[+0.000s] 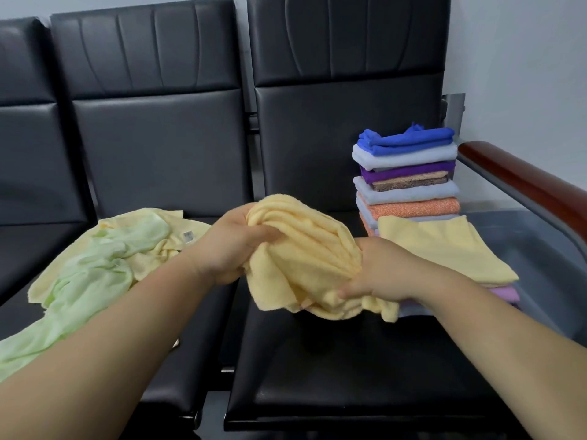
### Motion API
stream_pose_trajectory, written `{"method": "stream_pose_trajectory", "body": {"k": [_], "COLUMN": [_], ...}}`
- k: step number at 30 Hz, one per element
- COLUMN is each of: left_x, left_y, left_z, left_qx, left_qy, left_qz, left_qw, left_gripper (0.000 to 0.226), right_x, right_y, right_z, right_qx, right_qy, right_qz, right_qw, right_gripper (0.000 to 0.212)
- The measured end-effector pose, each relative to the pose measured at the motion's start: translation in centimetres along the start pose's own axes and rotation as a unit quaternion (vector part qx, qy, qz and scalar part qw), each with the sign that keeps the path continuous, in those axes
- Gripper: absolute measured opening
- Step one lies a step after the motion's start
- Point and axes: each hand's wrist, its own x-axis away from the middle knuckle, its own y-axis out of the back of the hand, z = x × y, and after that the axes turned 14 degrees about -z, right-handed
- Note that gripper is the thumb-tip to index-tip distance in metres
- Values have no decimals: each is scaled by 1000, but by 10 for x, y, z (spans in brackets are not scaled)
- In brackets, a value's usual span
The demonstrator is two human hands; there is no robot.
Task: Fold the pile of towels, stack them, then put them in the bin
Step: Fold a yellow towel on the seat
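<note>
Two bare arms reach out over a shiny black seat (317, 376). The left grip (232, 246) is closed on the top of a soft, fluffy yellow towel (305, 255), with the thumb pressed into the cloth. The right grip (378, 271) holds the same towel lower down, with its fingers curled under the edge. The towel is bunched in wrinkles between the two grips, over the seat.

On the next seat to the left lies a messy pile (104, 258) of pale green and yellow towels, all loose and crumpled. Just behind the right grip is a low stack (444, 249) with a flat, folded yellow towel on top and purple cloth under it. Farther back stands a tall stack (406, 182) of neat folded towels: blue on top, then white, purple, brown and orange. Beside it runs a smooth red-brown armrest (521, 182). Under the armrest is a grey see-through shape (546, 249); I cannot tell if it is a bin.
</note>
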Motion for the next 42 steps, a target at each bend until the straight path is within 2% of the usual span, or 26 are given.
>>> {"method": "stream_pose_trajectory", "body": {"k": [2,3,4,6,7,8,10,11,13,16,19,20,21,22,24,25,26,27,29,31,33,35,37,39,40,42], "left_x": [2,3,3,-3,-6,-8,-9,-8,-4,-3,-4,-2,0,2,0,-1,-2,-3,-2,0,-1,-3,-4,-2,-1,-5], "left_y": [-1,-1,-1,1,3,4,8,10,9,3,0,-1,-1,-2,-4,-5,-5,-3,3,7,7,4,4,7,9,11], "left_z": [3,5,6,11,14,16,18,18,11,6,6,6,5,4,6,7,7,8,7,4,4,4,2,-1,-3,-2], "left_qx": [-31,-84,-186,-429,-495,-506,-411,-332,-185,-21,36,19,-45,-167,-444,-509,-516,-476,-320,-179,-83,-25,-45,-171,-271,-467], "left_qy": [8,6,-14,-67,-76,-79,-85,-80,-64,-32,3,5,-13,-50,-105,-109,-110,-113,-99,-63,-43,-25,-26,-60,-73,-77], "left_qz": [89,128,141,109,83,57,19,6,-11,-27,14,46,73,83,60,34,5,-21,-41,-34,-38,-36,-11,36,51,38], "left_qw": [996,988,972,894,862,857,907,940,981,999,999,999,996,981,888,853,849,872,941,981,995,999,999,983,959,880], "left_gripper": [40,41,39,32,27,24,21,19,21,37,47,47,45,41,29,23,17,12,7,12,20,30,33,38,38,34], "right_x": [-7,-11,-13,-12,-10,-7,0,1,3,1,-4,-7,-9,-10,-10,-9,-8,-6,-3,-2,-2,-4,-10,-20,-23,-30], "right_y": [-5,-6,-5,0,2,4,7,7,7,3,-3,-4,-4,-3,1,2,3,4,7,8,9,6,2,-2,-2,-3], "right_z": [-4,-7,-9,-9,-9,-8,-5,-4,-2,2,2,1,0,-2,-4,-5,-4,-3,-2,-3,-2,-1,-2,-8,-11,-15], "right_qx": [97,113,111,42,-19,-86,-194,-226,-239,-115,58,94,111,115,55,6,-42,-86,-148,-187,-156,-66,52,145,171,193], "right_qy": [18,13,7,-13,-29,-40,-43,-33,-21,-9,3,7,7,2,-16,-22,-22,-19,-6,1,4,4,16,29,31,29], "right_qz": [-33,-52,-66,-75,-73,-68,-55,-49,-34,-26,-74,-94,-113,-127,-139,-136,-128,-120,-106,-71,-42,-34,-50,-80,-89,-89], "right_qw": [995,992,992,996,997,993,979,972,970,993,996,991,987,985,989,991,991,989,983,980,987,997,997,986,981,977], "right_gripper": [17,18,20,24,22,17,6,11,27,34,17,13,14,17,20,20,19,16,2,17,29,31,24,18,17,16]}}
